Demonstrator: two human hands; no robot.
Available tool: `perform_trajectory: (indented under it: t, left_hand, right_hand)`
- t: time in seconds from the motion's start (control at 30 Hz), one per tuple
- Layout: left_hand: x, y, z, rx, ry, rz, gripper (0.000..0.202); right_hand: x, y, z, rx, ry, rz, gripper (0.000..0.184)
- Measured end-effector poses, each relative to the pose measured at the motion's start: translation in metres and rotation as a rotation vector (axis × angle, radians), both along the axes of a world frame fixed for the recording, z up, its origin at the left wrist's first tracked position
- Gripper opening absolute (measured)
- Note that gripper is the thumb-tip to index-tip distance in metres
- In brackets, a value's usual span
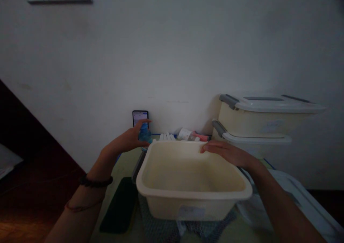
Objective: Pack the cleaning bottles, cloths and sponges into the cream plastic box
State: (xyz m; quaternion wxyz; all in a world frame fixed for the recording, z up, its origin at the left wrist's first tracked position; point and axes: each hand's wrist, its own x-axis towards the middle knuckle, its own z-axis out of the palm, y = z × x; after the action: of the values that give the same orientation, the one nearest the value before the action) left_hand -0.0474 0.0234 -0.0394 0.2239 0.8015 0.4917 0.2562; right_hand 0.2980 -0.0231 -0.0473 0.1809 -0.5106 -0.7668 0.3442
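My left hand (128,139) reaches past the far left corner of a cream plastic tub (150,191) and is wrapped round a small blue bottle (145,133). My right hand (228,152) lies over the tub's far rim, fingers together and pointing left, resting on the edge. The tub is open and looks empty, sitting on a grey knitted cloth (158,230). A phone (140,117) leans upright against the wall just behind the blue bottle, its screen lit.
Two lidded cream bins (252,123) are stacked at the right by the wall. A white lid (303,200) lies at the right. A dark flat object (119,207) lies left of the tub. Small items, a red-and-white one (192,135) among them, line the wall.
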Motion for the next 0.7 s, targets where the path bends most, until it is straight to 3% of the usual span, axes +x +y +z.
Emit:
perform_trajectory:
  t: [0.23,0.4,0.7]
  left_hand:
    - [0.0,-0.001,-0.003,0.044,0.009,0.07,0.098]
    - [-0.002,-0.003,-0.003,0.001,0.008,0.113,0.097]
    - [-0.007,0.007,-0.015,-0.093,-0.025,0.049,0.06]
  right_hand:
    - [-0.002,-0.003,0.002,-0.061,0.039,-0.011,0.04]
    - [-0.002,-0.003,0.002,-0.053,0.051,-0.026,0.035]
    - [0.001,-0.001,0.0,0.026,0.017,0.056,0.037]
